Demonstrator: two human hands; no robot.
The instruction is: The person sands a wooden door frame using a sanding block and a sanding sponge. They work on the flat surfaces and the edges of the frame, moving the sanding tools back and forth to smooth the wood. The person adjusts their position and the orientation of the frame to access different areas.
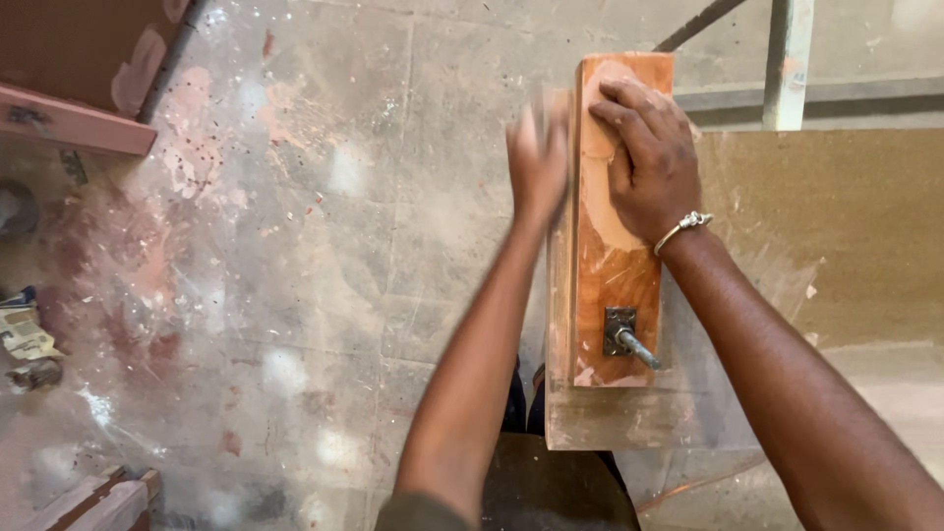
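A reddish-brown wooden block (612, 275) stands on edge in front of me, smeared with pale filler on its top face. A metal bracket with a bolt (625, 334) sticks out near its close end. My right hand (644, 157) lies flat on the far end of the block's top, with a metal bracelet (682, 229) on the wrist. My left hand (536, 157) is blurred with motion against the block's left side face; I cannot tell whether anything is in it.
The block rests on a brown board (826, 236). The concrete floor (295, 246) is stained with pinkish dust. Reddish wooden pieces (69, 118) lie at the upper left and more wood (98, 501) at the lower left. Scraps (25, 339) lie at the left edge.
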